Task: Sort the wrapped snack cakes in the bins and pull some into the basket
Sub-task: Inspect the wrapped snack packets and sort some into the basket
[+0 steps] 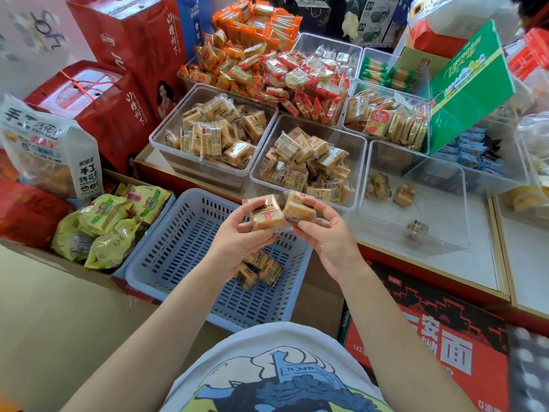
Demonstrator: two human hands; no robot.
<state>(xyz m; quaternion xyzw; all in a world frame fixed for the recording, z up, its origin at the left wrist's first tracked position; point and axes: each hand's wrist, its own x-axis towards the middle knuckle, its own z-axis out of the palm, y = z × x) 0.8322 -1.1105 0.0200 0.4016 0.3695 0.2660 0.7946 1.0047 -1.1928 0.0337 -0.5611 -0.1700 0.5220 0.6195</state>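
Note:
My left hand (237, 236) pinches one wrapped snack cake (266, 214) and my right hand (328, 233) grips another wrapped cake (300, 206); both are held side by side above the blue slotted basket (178, 248). A few wrapped cakes (261, 270) lie in the basket, partly hidden by my left hand. Behind stand two clear bins full of the same cakes, a left bin (166, 147) and a middle bin (356, 173). The right clear bin (445, 239) holds three scattered cakes (404, 194).
Further bins hold orange-wrapped biscuits (252, 55) and red-wrapped rice crackers (309, 81). Red gift boxes (130, 40) stand at the left, green snack bags (104, 227) fill a carton beside the basket, a green box (469, 84) leans at the right, and a red noodle carton (430, 349) sits below.

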